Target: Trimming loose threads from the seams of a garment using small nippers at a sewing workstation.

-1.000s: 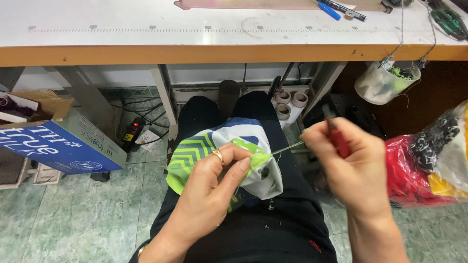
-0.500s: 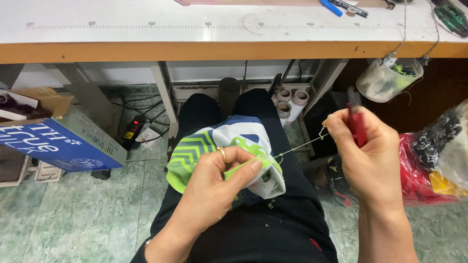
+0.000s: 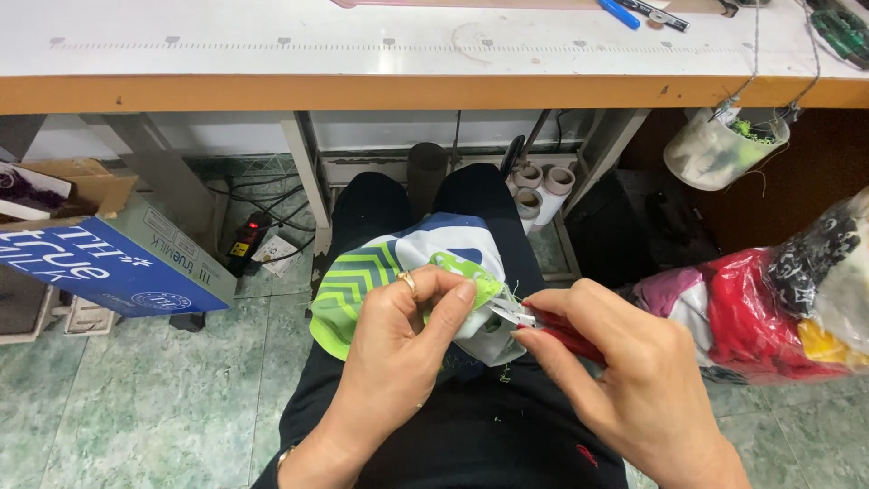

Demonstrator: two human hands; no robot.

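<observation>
On the lap, left hand (image 3: 407, 340) is pinching green-white-blue fabric (image 3: 380, 272); right hand (image 3: 625, 380) is gripping red-handled thread snips (image 3: 525, 317), blades touching the fabric edge.

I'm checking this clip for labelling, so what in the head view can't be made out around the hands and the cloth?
- Red-handled snips: the right hand covers the handle; the tips are too small to tell if open.
- Printed cloth: the left hand hides the edge it pinches.
- Thread: too thin to make out.
- Hanging tub: contents too small.
</observation>
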